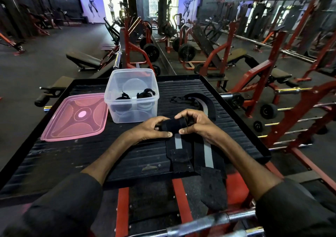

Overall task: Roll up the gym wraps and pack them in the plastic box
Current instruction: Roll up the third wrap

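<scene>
Both hands met over a partly rolled black wrap [173,126] near the middle of the ribbed black platform [181,89]. The left hand [154,127] gripped the roll's left end, with its fingers curled over the top and its thumb laid flat along the near side. The right hand [195,122] pinched the right end, its fingers arched high over the roll and its thumb tip pressed to the near edge. The two thumb tips lay close together.

From the roll, the wrap's unrolled tail [179,151], black with a grey stripe, ran flat toward 6 o'clock. A second wrap [208,153] lay stretched out just beside it at 5 o'clock, its end hanging over the platform edge. A third wrap [203,102] lay curved and loose at 1 o'clock from the hands.

The clear plastic box [131,95] stood open at 11 o'clock, near the left hand but not touching it. Two rolled wraps [145,93] lay inside on its bottom. The pink lid [76,117] lay flat at 9 o'clock, its edge against the box.
</scene>
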Tool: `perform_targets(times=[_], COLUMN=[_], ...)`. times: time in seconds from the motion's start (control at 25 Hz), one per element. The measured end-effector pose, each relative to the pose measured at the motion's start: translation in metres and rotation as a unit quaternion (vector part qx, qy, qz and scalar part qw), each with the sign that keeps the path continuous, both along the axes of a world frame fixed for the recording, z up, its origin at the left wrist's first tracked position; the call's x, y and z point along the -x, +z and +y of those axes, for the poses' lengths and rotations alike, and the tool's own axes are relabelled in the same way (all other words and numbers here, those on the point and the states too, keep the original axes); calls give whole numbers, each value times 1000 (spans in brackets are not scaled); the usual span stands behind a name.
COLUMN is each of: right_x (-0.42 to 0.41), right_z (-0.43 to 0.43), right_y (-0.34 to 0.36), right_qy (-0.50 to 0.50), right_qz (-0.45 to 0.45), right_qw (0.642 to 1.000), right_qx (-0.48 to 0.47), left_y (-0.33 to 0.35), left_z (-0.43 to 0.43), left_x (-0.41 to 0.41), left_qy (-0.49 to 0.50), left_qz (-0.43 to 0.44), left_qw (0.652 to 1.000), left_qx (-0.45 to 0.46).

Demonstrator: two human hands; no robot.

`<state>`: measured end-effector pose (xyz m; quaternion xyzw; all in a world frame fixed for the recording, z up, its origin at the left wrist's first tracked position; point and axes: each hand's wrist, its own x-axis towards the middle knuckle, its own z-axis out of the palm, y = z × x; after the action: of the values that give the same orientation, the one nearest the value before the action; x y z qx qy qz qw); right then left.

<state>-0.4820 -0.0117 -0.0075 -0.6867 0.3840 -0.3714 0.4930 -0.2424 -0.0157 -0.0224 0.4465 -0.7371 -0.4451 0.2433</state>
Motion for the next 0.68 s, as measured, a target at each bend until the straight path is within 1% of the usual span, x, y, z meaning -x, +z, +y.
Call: perform_targets(times=[0.12, 0.16, 0.24, 0.32, 0.36, 0.4, 0.48, 0.56, 0.68], right_x=[-1, 0, 2, 3, 3, 2, -1, -3, -2], right_z=[0, -1, -3, -6, -8, -9, -9, -7, -3], right_y=[-1, 0, 2, 5, 7, 8, 9, 11, 13], right_qy=[6, 12, 33, 40, 24, -1, -31, -21, 21], right_qz=[2, 6, -6, -72, -103, -111, -72, -31, 5], right_qw=[1000, 1000, 998, 985, 978, 974, 976, 980, 983], right_qx=[14, 3, -62, -150, -180, -196, -201, -196, -182], left_y=[-6, -7, -8, -6, -5, -4, -3, -4, -5], left_z=[0, 0, 1, 4, 5, 6, 8, 8, 8], left_x=[3, 4, 4, 4, 5, 5, 5, 5, 6], left_qy=[17, 29, 46, 47, 46, 51, 66, 74, 84], left_qz=[8, 13, 18, 16, 13, 9, 4, 6, 18], left_qw=[999, 998, 995, 992, 989, 983, 965, 946, 931], left_qx=[32, 51, 86, 117, 142, 174, 253, 315, 356])
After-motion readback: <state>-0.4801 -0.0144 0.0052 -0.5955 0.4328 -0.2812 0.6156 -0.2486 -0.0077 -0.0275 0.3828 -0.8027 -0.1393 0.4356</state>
